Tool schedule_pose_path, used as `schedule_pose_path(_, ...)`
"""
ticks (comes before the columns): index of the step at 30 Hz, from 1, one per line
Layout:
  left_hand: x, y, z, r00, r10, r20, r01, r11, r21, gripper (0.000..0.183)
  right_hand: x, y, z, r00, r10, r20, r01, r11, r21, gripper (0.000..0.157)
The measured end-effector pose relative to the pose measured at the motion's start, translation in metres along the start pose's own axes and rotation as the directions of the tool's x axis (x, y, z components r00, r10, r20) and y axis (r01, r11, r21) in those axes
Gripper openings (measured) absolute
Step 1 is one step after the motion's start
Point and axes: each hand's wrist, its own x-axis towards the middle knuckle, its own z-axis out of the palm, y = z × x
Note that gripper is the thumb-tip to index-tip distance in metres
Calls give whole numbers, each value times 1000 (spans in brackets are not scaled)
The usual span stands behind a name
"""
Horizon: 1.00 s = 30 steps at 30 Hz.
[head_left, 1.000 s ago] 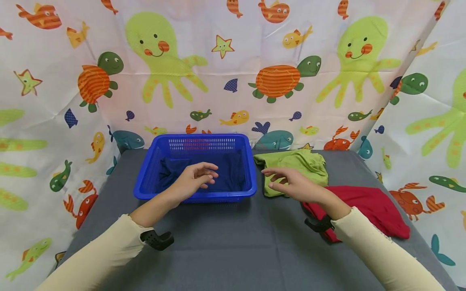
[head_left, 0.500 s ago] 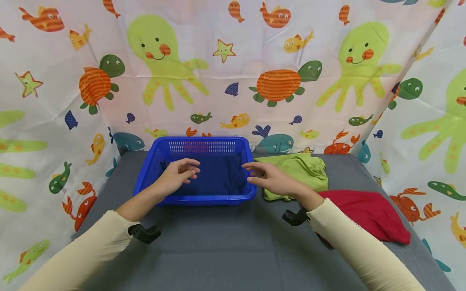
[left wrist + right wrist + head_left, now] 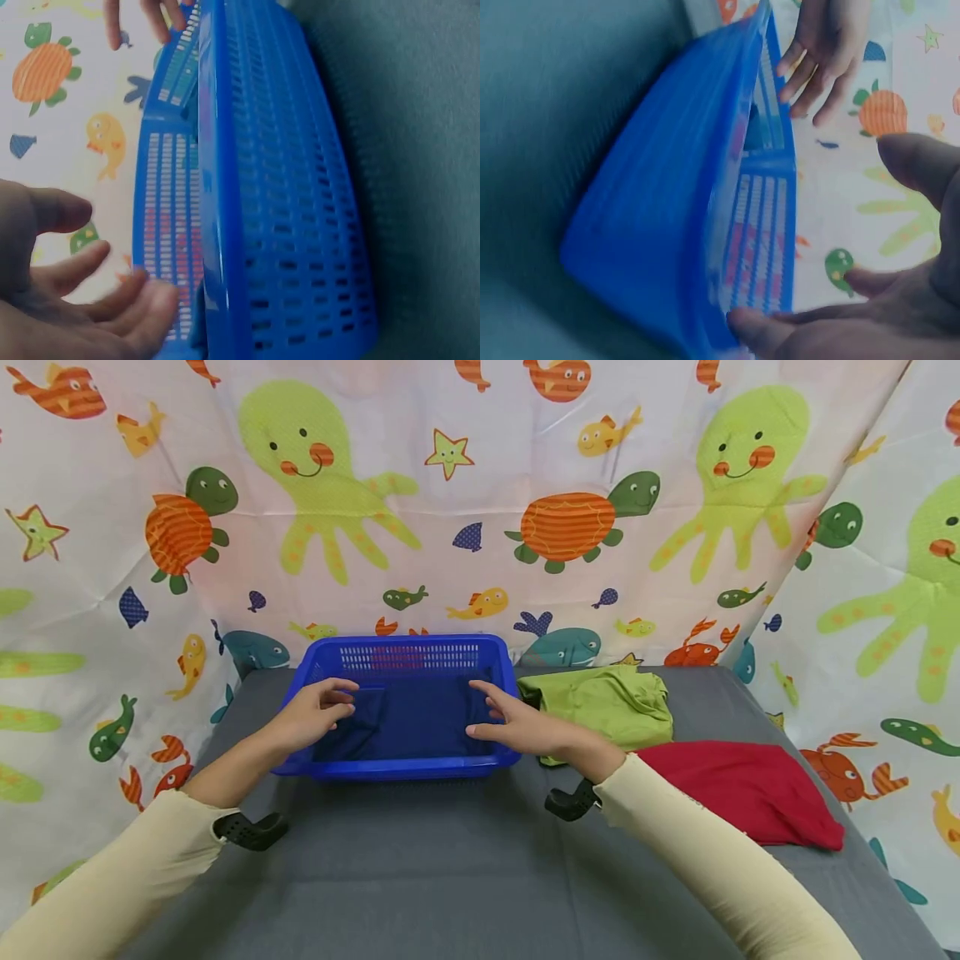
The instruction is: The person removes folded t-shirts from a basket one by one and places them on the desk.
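A blue plastic basket (image 3: pixel 420 768) with slotted walls stands at the back of the table, and dark blue cloth (image 3: pixel 423 714) lies inside it. Over the basket's left side hovers my left hand (image 3: pixel 311 717), its fingers loosely bent and nothing in them. My right hand (image 3: pixel 525 724) is above the basket's right rim, thumb and fingers spread apart, holding nothing. In the left wrist view the left hand (image 3: pixel 90 292) appears beside the basket's rim. The right wrist view has the right hand (image 3: pixel 855 315) near the rim; whether it touches cannot be told.
Right of the basket lies a folded lime green cloth (image 3: pixel 611 706). A red cloth (image 3: pixel 750 793) is spread nearer the table's right edge, partly behind the right sleeve. The grey table (image 3: pixel 420 877) is enclosed by a sea-animal printed curtain (image 3: pixel 450 552).
Both hands have moved left. The left went from over the basket's middle to its left side; the right came from above the green cloth to the basket's right rim, its fingers spreading.
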Motion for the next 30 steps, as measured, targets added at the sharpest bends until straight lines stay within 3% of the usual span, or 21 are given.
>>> schedule_pose_path(6, -3, -6, -7, 988, -71, 136, 45, 982, 184, 69, 15, -3, 15, 994, 103, -43, -100, 992, 73, 83)
schedule_pose_path(11, -2, -13, -7, 978, -101, 180, 56, 969, 240, 80, 27, -2, 22, 978, 171, -117, -153, 978, 142, 87)
schedule_pose_path(20, 12, -26, -1, 964, -139, 227, 97, 978, 185, 85, 42, -3, 32, 953, 241, -182, -216, 966, 144, 100)
schedule_pose_path(30, 28, -33, 4, 958, -154, 243, 119, 981, 153, 81, 64, 4, 33, 920, 364, -143, -324, 915, 242, 100)
